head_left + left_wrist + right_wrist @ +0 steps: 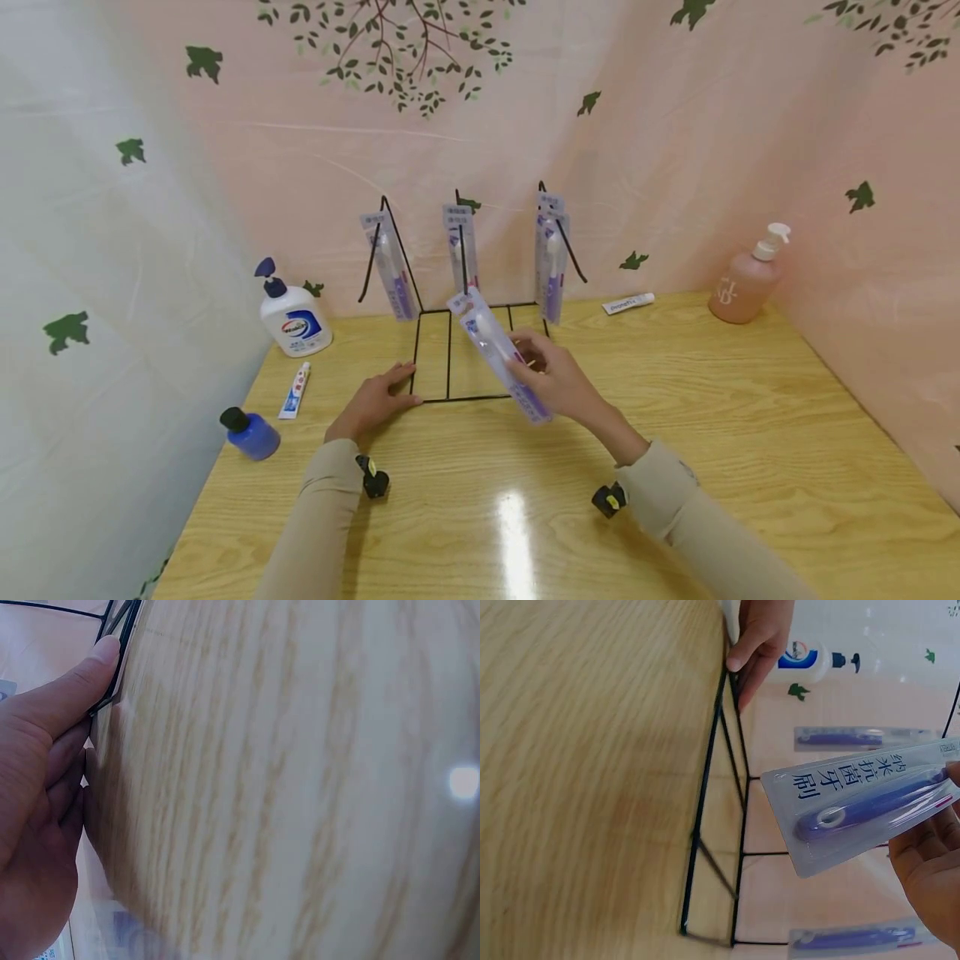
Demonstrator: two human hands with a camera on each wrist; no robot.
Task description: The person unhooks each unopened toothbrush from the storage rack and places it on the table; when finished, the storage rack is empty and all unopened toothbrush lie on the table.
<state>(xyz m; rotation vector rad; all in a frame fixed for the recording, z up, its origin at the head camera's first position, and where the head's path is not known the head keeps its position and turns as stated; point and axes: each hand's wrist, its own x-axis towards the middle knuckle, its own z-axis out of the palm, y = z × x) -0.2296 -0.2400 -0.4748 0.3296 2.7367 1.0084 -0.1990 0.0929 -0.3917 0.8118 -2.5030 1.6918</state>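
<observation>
The right hand (pixel 558 382) has its fingers (pixel 525 354) curled round a purple toothbrush sealed in a clear blister pack with a white-and-blue card (pixel 498 354). They pinch the pack about its middle, so the card end rises tilted up and to the left above the fingers and the handle end runs down past the palm. In the right wrist view the same pack (pixel 862 802) juts out from the hand (pixel 930 862) across the frame, clear of the desk.

The pack hangs in the air over the flat base of a black wire display rack (pixel 450 354), just in front of its upright hooks. Three more packaged purple toothbrushes hang on those hooks: one on the left (pixel 390 267), one in the middle (pixel 461 246), one on the right (pixel 551 258).

The left hand (pixel 371 404) lies flat on the light wooden desk (pixel 675 467), its fingers (pixel 397 375) fairly straight and holding nothing, the tips pressed against the front left corner of the rack's base. The left wrist view shows the thumb (pixel 82 682) against the black wire there.

Farther out, along the left edge of the desk, stand a white pump bottle with a blue label (pixel 294 315), a small white toothpaste tube (pixel 296 390) and a blue bottle with a black cap (pixel 251 432). At the back right lie another white tube (pixel 627 303) and a pink pump bottle (pixel 750 279).
</observation>
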